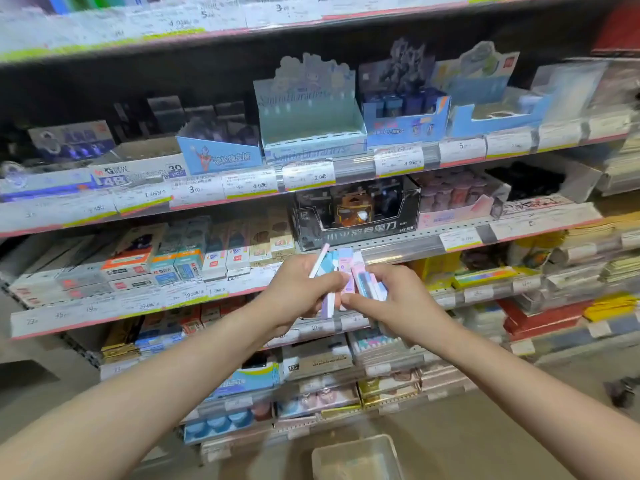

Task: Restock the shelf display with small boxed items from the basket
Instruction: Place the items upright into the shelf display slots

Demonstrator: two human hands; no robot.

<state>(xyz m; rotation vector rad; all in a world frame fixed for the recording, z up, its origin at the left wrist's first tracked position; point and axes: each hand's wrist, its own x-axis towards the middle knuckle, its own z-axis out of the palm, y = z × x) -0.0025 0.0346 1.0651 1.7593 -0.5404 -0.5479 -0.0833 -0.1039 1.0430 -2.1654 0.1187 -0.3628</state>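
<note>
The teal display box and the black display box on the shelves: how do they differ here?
The teal display box sits on the higher shelf and its tray looks empty; the black display box sits one shelf lower and holds dark packaged items. The teal one has a tall cut-out header card with pale characters; the black one is low with white lettering on its front lip. Both are open-fronted cardboard trays behind price labels.

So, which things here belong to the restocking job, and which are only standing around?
Belongs to the job:
- small pastel boxes, gripped by left hand and right hand
- empty pale blue display box on the upper shelf, a likely target
- basket on the floor

Standing around:
- black sharpener display box
- price labels
- notebook stacks
</note>
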